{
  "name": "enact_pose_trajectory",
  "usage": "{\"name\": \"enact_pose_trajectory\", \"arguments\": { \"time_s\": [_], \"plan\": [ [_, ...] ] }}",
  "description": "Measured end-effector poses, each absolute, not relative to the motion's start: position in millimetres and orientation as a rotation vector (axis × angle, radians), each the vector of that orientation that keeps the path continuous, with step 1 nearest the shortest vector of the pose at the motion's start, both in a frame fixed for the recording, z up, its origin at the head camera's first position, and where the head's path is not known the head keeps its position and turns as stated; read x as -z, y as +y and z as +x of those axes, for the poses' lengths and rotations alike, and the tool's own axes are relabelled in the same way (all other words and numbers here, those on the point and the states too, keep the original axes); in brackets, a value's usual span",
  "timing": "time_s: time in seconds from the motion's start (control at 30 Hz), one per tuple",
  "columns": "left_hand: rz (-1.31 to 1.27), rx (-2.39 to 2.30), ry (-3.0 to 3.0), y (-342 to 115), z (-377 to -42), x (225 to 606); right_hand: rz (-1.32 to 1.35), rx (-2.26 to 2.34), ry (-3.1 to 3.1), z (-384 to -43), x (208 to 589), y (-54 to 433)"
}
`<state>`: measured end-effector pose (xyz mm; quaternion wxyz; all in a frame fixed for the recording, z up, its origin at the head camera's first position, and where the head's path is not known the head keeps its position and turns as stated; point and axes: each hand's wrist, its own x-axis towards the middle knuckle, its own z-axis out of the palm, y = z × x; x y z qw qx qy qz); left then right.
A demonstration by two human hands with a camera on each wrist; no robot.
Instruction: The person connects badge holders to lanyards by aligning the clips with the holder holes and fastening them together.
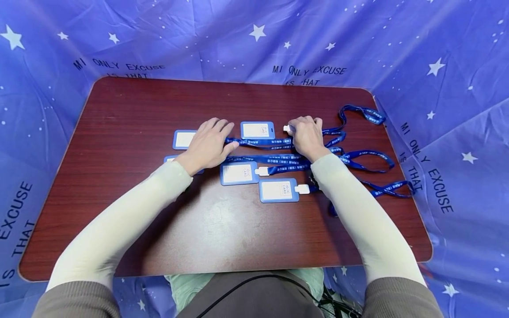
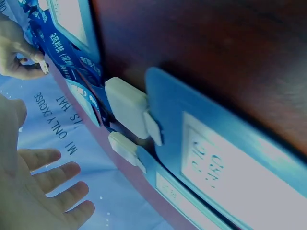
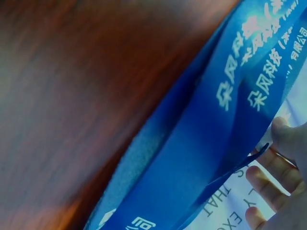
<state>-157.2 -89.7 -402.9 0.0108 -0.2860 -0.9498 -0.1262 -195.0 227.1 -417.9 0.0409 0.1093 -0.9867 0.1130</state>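
My right hand (image 1: 308, 139) pinches the white clip (image 1: 288, 128) of a blue lanyard between thumb and finger. Just left of that clip, apart from it, a blue-rimmed ID card holder (image 1: 254, 130) lies flat, its slot facing the clip. My left hand (image 1: 210, 143) is spread with its fingers extended, over lanyard straps and beside another card holder (image 1: 184, 140); whether it touches them I cannot tell. Part of one more holder (image 1: 170, 158) shows under the left wrist. In the right wrist view, printed blue straps (image 3: 192, 139) pass in front of my right fingers.
Nearer me lie two card holders (image 1: 238, 172) with white clips (image 1: 262, 171) joined to their lanyards. Lanyard loops (image 1: 367, 155) spread toward the right edge of the brown table (image 1: 131, 101). A blue star-printed cloth (image 1: 222, 39) surrounds the table.
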Motion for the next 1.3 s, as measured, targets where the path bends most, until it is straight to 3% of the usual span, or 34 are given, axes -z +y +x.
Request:
{"name": "enact_pose_trajectory", "arguments": {
  "time_s": [1.3],
  "plan": [
    [-0.901, 0.246, -3.14, -40, -200, 395, 0.332, -0.336, -3.005, -190, 413, 229]
  ]
}}
